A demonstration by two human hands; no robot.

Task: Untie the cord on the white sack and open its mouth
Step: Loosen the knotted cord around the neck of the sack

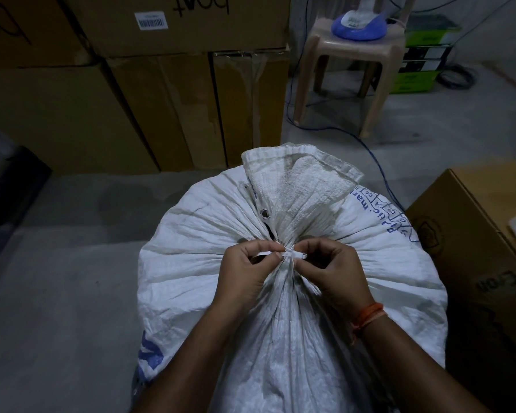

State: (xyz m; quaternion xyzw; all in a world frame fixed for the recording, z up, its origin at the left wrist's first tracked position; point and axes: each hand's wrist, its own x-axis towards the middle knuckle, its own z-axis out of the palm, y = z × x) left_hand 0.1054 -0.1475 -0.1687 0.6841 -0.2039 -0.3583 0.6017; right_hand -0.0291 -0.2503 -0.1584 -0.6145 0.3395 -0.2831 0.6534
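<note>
A full white woven sack (191,263) with blue print stands on the floor in front of me. Its mouth is gathered into a neck, and the loose top flap (298,180) fans out beyond it. A white cord (290,254) is knotted tightly around the neck. My left hand (248,269) pinches one end of the cord just left of the knot. My right hand (331,266), with an orange thread band at the wrist, pinches the cord on the knot's right side. A metal eyelet (264,215) shows on the flap above the knot.
Stacked cardboard boxes (149,108) stand behind the sack. A beige plastic stool (355,55) carries a blue object at the back right, with blue cables trailing over the grey floor (57,293). Another cardboard box (471,257) sits close on the right.
</note>
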